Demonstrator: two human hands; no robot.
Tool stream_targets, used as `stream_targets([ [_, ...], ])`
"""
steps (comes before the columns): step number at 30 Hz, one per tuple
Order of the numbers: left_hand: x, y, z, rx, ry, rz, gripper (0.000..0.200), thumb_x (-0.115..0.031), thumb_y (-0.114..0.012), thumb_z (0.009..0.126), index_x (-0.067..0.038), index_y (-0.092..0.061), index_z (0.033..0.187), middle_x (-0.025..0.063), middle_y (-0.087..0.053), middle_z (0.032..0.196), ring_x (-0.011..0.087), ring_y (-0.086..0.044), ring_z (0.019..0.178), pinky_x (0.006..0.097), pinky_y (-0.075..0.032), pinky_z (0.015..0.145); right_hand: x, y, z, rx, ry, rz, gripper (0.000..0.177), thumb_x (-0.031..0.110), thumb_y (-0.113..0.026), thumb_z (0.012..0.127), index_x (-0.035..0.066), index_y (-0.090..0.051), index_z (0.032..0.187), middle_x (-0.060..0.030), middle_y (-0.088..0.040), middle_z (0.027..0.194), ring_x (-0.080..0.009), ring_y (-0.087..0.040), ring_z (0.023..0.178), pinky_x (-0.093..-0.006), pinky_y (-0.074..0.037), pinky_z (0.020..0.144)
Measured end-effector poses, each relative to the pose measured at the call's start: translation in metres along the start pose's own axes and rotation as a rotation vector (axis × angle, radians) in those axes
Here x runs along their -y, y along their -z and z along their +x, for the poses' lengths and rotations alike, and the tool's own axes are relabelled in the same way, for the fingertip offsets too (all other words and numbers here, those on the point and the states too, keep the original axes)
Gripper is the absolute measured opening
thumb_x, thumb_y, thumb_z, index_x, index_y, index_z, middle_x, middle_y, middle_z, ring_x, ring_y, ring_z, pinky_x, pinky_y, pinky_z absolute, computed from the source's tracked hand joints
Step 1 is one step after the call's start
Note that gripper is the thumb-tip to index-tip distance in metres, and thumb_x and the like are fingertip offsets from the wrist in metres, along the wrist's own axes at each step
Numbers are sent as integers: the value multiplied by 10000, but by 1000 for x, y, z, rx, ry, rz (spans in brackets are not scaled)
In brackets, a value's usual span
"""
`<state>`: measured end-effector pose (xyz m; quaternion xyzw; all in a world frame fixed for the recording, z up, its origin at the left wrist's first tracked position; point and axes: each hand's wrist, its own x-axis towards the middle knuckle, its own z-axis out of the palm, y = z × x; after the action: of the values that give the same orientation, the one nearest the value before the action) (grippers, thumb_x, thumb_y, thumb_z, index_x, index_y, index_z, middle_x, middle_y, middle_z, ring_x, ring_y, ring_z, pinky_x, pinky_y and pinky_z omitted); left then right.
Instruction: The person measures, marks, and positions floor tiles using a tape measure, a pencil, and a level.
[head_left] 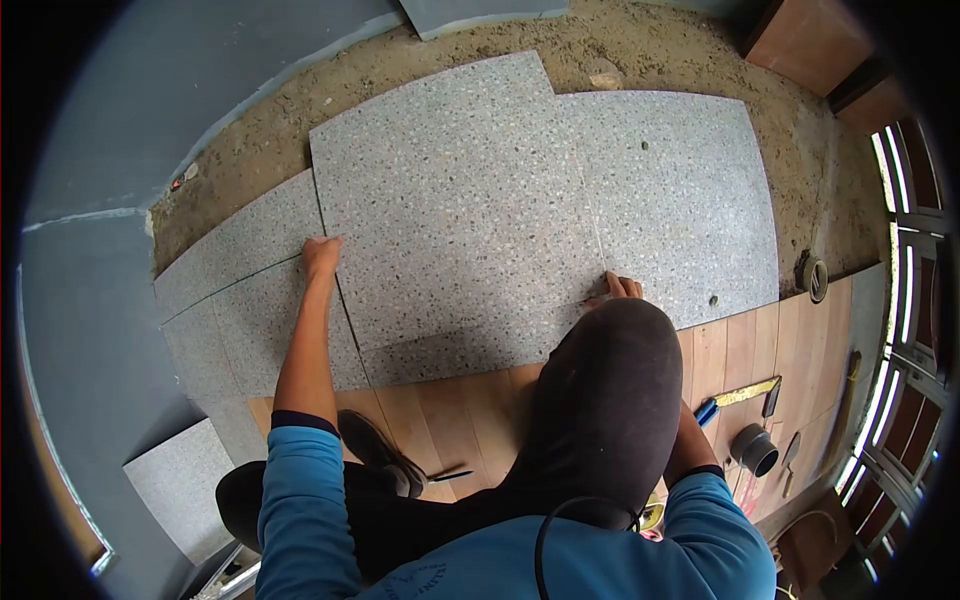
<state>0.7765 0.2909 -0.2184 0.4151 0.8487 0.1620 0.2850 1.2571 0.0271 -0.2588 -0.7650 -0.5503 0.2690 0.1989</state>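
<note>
My left hand (322,256) is closed at the dark seam on the left edge of the large speckled tile (450,210), where a dark green string meets it. Whatever its fingers pinch is too small to make out. My right hand (616,288) rests at the lower end of the joint between that tile and the speckled tile on the right (680,200). My raised knee partly covers it, and its fingers are bent. Smaller speckled tiles (265,320) lie left of the seam. Two small dark lumps sit on the right tile.
Bare sandy ground (400,100) borders the tiles at the back. Wood-look flooring (470,425) lies in front, with a pencil (451,476), a square (745,393), a grey pipe piece (754,450) and a trowel (791,464). A roll (816,279) stands right. A loose tile (187,487) leans left.
</note>
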Motion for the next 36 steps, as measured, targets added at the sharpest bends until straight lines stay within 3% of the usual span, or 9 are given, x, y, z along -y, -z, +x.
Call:
stream_targets([
  [7,19,-5,26,91,-25,32,444,-208,-743,770,99,-638,1073,214,-677,1028,302,-648,934,381,-497,837,-15,-9,3,-120,103,21,656,157,-835,676,5,-581,1261,-172,-591,1158,-335,-542,1112,-399,-456,943],
  [13,44,-15,52,50,-24,5,423,-198,-743,778,102,-642,1058,249,-678,1045,342,-657,989,392,-501,876,-4,2,3,-42,36,112,597,139,-795,694,-18,-583,1229,-192,-567,1147,-362,-533,1103,-415,-457,940],
  [16,23,-6,29,16,-71,34,432,-190,-739,783,106,-629,1078,256,-671,1062,350,-653,1002,395,-499,885,18,11,0,-51,-78,252,592,93,-808,672,-22,-591,1211,-196,-564,1150,-366,-546,1094,-410,-469,921],
  [19,21,-5,23,16,-72,12,444,-190,-740,771,95,-626,1092,227,-673,1044,326,-643,981,387,-496,857,0,1,3,-67,-22,162,600,73,-818,660,-23,-592,1207,-199,-561,1151,-369,-557,1079,-403,-477,908],
  [22,16,-4,15,2,-34,45,447,-191,-739,771,87,-619,1100,223,-667,1063,322,-637,1001,386,-492,864,-8,0,8,-83,50,126,636,123,-844,691,7,-572,1255,-139,-574,1132,-286,-596,1036,-368,-494,901],
  [31,21,-7,17,-53,-133,59,436,-212,-724,775,97,-631,1069,258,-668,1059,353,-651,1005,403,-505,874,-12,-6,8,-141,164,86,610,136,-853,677,6,-598,1215,-135,-586,1098,-282,-603,983,-365,-501,858],
  [34,20,-8,18,-19,-135,56,396,-211,-709,793,98,-643,1031,237,-677,1016,321,-655,960,406,-505,863,-11,-6,9,-133,169,53,603,151,-857,677,10,-604,1206,-133,-588,1080,-279,-604,959,-365,-505,841],
  [36,19,-7,29,60,-111,72,374,-210,-702,806,100,-652,1010,209,-679,1000,295,-648,943,403,-507,852,-26,-18,17,-242,271,77,598,155,-859,677,13,-608,1200,-132,-590,1066,-280,-606,941,-368,-508,829],
])
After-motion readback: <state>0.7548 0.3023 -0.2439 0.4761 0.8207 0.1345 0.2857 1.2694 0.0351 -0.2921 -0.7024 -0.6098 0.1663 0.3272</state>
